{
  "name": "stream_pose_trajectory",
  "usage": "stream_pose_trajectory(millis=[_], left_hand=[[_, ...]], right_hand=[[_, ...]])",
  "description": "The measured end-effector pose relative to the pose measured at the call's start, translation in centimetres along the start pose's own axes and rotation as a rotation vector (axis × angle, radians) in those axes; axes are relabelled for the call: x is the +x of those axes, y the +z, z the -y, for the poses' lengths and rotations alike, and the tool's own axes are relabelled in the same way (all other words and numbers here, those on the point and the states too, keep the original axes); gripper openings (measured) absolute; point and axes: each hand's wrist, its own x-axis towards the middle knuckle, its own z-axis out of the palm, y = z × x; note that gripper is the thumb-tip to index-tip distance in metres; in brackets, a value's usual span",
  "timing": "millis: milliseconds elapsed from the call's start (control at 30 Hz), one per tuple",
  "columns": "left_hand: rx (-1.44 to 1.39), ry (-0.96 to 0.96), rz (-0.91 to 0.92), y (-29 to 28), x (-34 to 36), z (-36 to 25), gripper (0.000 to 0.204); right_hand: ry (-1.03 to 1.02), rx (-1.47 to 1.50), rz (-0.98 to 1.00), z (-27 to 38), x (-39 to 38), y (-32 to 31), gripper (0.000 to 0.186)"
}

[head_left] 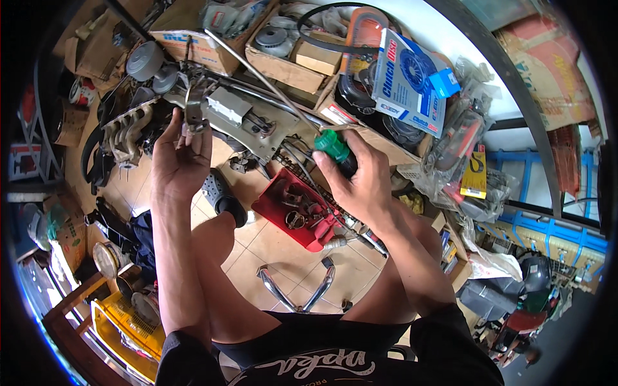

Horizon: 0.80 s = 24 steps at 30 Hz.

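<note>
My left hand (pixel 179 164) is raised palm up, its fingers closed on the lower end of a curved metal bracket (pixel 195 106). My right hand (pixel 362 177) wraps round a green-and-black screwdriver handle (pixel 333 147). A long thin metal rod (pixel 261 77) runs up and left from near that handle; whether the two join I cannot tell. Between and beyond my hands lies a flat metal plate (pixel 257 145) carrying a silver box-shaped part (pixel 227 106). Below it, a red tray (pixel 277 206) on the floor holds several small metal parts.
Cardboard boxes (pixel 296 74) of parts stand at the back, one bearing a blue-and-white clutch disc box (pixel 415 80). A cast metal manifold (pixel 132 135) lies at the left. A yellow crate (pixel 132 331) is at the lower left. My clog (pixel 222 196) rests beside the tray.
</note>
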Motion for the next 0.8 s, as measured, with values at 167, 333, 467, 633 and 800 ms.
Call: stream_pose_trajectory(millis=[167,333,467,633,800], left_hand=[[0.061,-0.048,0.054,-0.6,0.7,0.5,0.015],[0.247,-0.058,0.127,-1.6,1.2,2.3,0.017],[0.513,-0.058,0.106,-2.1,2.5,5.3,0.015],[0.926,-0.094,-0.139,-6.2,4.1,10.2,0.021],[0.918,-0.233,-0.219,-15.2,6.4,18.7,0.033]], right_hand=[[0.193,0.173,-0.109,-0.5,-0.1,-0.9,0.029],[0.351,0.172,-0.137,-1.5,-0.3,-2.2,0.028],[0.352,0.148,-0.138,-4.6,-0.6,-3.2,0.034],[0.396,0.13,-0.165,-4.7,0.4,-5.6,0.026],[0.603,0.217,0.039,-5.4,0.4,-7.7,0.031]])
